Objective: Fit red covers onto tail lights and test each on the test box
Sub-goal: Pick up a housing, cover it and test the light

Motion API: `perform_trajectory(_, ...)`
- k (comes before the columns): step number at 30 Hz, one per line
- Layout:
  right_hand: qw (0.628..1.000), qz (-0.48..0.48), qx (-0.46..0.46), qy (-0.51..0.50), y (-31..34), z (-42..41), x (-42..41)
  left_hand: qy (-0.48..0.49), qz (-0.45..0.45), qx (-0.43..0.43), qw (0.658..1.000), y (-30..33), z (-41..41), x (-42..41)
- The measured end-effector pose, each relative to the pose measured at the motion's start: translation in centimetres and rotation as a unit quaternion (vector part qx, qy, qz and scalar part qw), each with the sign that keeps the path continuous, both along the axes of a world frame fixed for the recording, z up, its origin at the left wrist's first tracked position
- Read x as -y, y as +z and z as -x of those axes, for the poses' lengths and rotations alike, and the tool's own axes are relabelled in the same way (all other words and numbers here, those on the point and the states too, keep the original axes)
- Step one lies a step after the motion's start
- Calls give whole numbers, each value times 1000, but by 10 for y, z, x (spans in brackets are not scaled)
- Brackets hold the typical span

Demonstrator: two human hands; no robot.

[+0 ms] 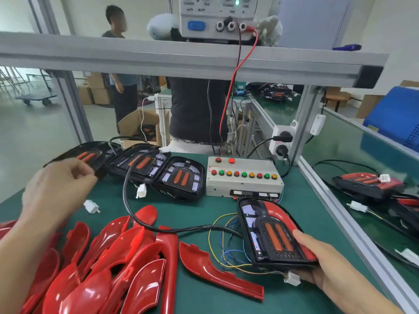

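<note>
My right hand (pixel 322 261) grips a black tail light (pixel 269 234) by its near right edge; a red cover (pixel 284 214) sits along its right side. The light lies just in front of the grey test box (pixel 243 180) with its row of coloured buttons. My left hand (pixel 56 189) hovers with loosely curled fingers, holding nothing, close to the leftmost of three uncovered tail lights (pixel 88 155) lined up at the back left. Several loose red covers (pixel 108 264) are piled at the near left, and one (pixel 217 270) lies apart.
A black cable (pixel 127 200) loops over the green mat (pixel 192 214), with white connectors (pixel 91 206) beside it. Aluminium frame rails (pixel 340 214) border the bench on the right; finished lights (pixel 367 182) lie beyond. A power supply (pixel 217 17) sits on the overhead shelf. Two people stand behind the bench.
</note>
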State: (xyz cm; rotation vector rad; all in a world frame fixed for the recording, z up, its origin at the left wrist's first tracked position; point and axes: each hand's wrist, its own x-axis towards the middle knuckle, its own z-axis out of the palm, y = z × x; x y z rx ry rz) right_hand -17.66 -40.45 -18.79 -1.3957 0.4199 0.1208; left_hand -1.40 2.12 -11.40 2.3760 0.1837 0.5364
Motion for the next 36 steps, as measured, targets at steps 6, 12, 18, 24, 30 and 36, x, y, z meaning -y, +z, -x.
perform_trajectory(6,1000,3,-8,5,1,0,1,-110,-189,-208,953,-24,10,5)
perform_trajectory(12,1000,1,-9,3,3,1,1,-36,-241,-143,959,-42,1,-11)
perform_trajectory(18,1000,1,-11,3,3,0,0,-75,-297,-295,905,-59,-16,-44)
perform_trajectory(24,1000,9,-4,2,6,2,-2,-6,-303,-225,926,-93,-34,-51)
perform_trajectory(30,1000,20,-15,-11,10,3,-4,-16,-271,-135,953,-106,-46,-64)
perform_trajectory(36,998,52,-36,-12,16,2,-6,-40,-145,50,987,-28,-20,-21)
